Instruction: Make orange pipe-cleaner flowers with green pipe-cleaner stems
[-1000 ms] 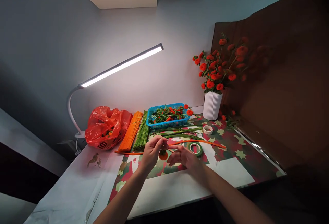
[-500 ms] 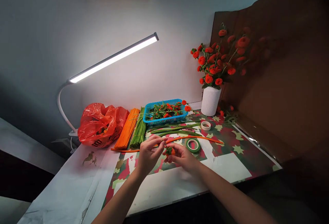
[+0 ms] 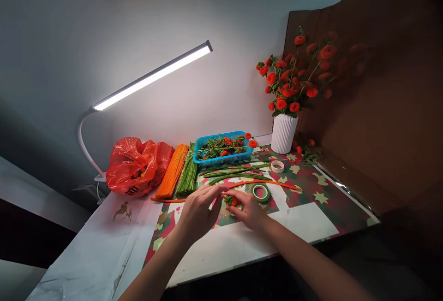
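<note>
An orange pipe-cleaner flower (image 3: 231, 200) with a green base is held just above the table, its green side facing up. My right hand (image 3: 252, 209) grips it from the right, thumb and fingers closed around it. From the left, my left hand (image 3: 200, 209) reaches over with its fingers pinched together at the top of the flower. What lies between those fingertips is too small and covered to make out. Just beyond my right hand lies a roll of green tape (image 3: 260, 193). A long orange pipe-cleaner strip (image 3: 277, 184) stretches behind both hands.
Behind are a blue basket (image 3: 224, 158) of flowers and leaves, loose green stems (image 3: 238, 172), orange (image 3: 173, 169) and green bundles (image 3: 188, 172), and a red plastic bag (image 3: 138, 167). A white tape roll (image 3: 277, 167) lies near a white vase (image 3: 284, 134). A lamp (image 3: 154, 76) overhangs the left.
My left hand has rolled forward, its fingers now reaching over the flower's top toward my right fingertips. My right hand keeps its hold on the flower.
</note>
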The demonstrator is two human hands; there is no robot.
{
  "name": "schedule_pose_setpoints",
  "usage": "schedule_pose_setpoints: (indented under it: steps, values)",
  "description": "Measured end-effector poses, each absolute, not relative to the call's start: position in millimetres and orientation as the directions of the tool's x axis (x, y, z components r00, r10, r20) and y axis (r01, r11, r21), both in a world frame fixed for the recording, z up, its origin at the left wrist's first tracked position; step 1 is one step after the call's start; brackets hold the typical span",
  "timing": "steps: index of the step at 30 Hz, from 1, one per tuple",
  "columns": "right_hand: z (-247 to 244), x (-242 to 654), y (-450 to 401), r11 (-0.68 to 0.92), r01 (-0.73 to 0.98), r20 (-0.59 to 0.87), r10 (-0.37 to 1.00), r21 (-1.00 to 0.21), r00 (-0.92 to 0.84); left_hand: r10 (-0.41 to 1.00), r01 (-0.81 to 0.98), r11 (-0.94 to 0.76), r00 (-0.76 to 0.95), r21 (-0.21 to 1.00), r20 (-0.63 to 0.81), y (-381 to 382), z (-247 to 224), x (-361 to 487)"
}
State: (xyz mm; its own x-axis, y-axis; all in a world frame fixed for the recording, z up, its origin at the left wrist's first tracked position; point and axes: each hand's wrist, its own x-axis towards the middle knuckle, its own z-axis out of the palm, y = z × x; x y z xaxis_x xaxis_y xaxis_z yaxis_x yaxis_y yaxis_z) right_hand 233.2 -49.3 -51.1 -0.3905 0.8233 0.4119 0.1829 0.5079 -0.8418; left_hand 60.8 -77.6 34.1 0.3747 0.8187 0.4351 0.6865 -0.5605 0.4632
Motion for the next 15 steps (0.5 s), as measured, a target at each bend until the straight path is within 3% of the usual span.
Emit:
schedule_pose_setpoints:
  steps: [2,5,7,9,11,15]
  values:
    - [-50.0,233.5,-50.6,0.457,0.131,0.372,0.833,-0.88,-0.409,0.797,0.615,-0.598,0.395,0.513,0.456,-79.2,31.7,61.9]
    - [-48.6,234.3,-52.2,0.389,0.029,0.345,0.847,-0.921,-0.404,0.826,0.442,-0.564,0.324,0.698,0.462,-79.2,23.5,65.8]
    - [-47.9,235.2,-52.7,0.393,-0.01,0.369,0.855,-0.92,-0.365,0.894,0.242,-0.445,0.178,0.862,0.412,-77.1,12.2,69.7]
    - [-46.7,236.4,-53.0,0.452,-0.019,0.434,0.843,-0.892,-0.317,0.978,0.031,-0.203,0.058,0.979,0.201,-74.4,-2.8,74.1]
    - [-45.1,237.6,-53.2,0.543,0.0,0.524,0.81,-0.84,-0.264,0.989,-0.137,0.047,0.145,0.99,-0.027,-72.8,-18.2,79.2]
    - [-43.0,239.7,-52.7,0.634,0.052,0.611,0.761,-0.771,-0.216,0.955,-0.484,0.251,0.265,0.838,-0.132,-73.2,-38.1,90.4]
